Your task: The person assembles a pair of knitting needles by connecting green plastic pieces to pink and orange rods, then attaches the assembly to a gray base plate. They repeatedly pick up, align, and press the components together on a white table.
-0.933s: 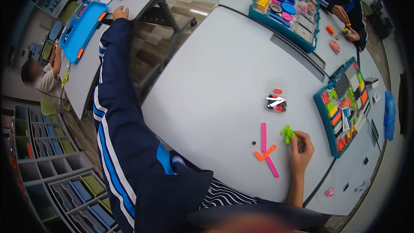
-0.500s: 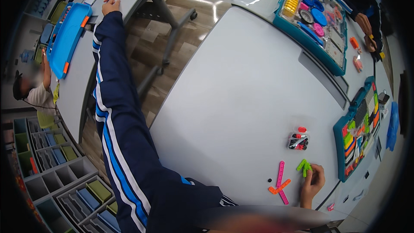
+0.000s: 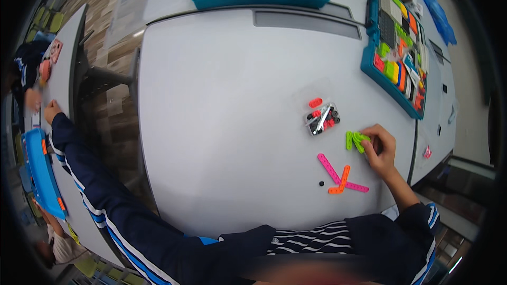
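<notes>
My right hand point(image 3: 381, 149) is closed on several bright green perforated building strips point(image 3: 357, 141), fanned out just over the white table point(image 3: 227, 111). Near it lie two pink strips point(image 3: 329, 169) in a V, with a bent orange piece point(image 3: 342, 180) by their meeting point. A small black peg point(image 3: 321, 183) sits to their left. Beyond the strips stands a small clear box point(image 3: 323, 119) of black, red and white parts, a red piece by its open lid. My left arm stretches far left, and my left hand point(image 3: 52, 111) rests at another table, fingers drawn together; anything in them is too small to make out.
Teal kits of coloured parts stand at the far edge point(image 3: 259, 0) and the right point(image 3: 393, 82). A blue tray point(image 3: 45, 171) with orange clips lies on the left table. Another person's hand point(image 3: 33, 99) is near my left hand. A floor gap point(image 3: 113, 113) separates the tables.
The view has swung to the right. My left arm still reaches to the other table, and my right hand still holds the green strips. The other person's hand has moved off from my left hand.
</notes>
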